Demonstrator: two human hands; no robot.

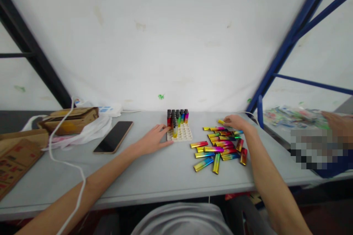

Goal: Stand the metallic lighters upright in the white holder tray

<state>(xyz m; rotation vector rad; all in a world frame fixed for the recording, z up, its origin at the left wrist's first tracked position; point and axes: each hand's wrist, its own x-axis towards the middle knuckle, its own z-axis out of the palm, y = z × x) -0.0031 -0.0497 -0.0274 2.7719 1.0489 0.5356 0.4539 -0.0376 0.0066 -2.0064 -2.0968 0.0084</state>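
Observation:
My left hand (153,140) lies at the left side of a white tray (187,136) with rows of holes, fingers stretched and apart, fingertips at its edge. Several lighters (186,116) with black tops and shiny rainbow bodies stand upright in the tray's back and left rows. On the right, my right hand (236,122) pinches the end of a yellow metallic lighter casing (221,122) above the far edge of a loose pile. That pile holds several flat lighter casings (214,149) in red, gold, blue and pink, lying at mixed angles.
A phone (114,137) lies left of my left hand. Cardboard boxes (70,121) and a white plastic bag (93,134) are farther left, and a white cable (79,167) crosses my left forearm. A blue metal frame (275,62) rises at right, with another person's hand (338,125) beyond.

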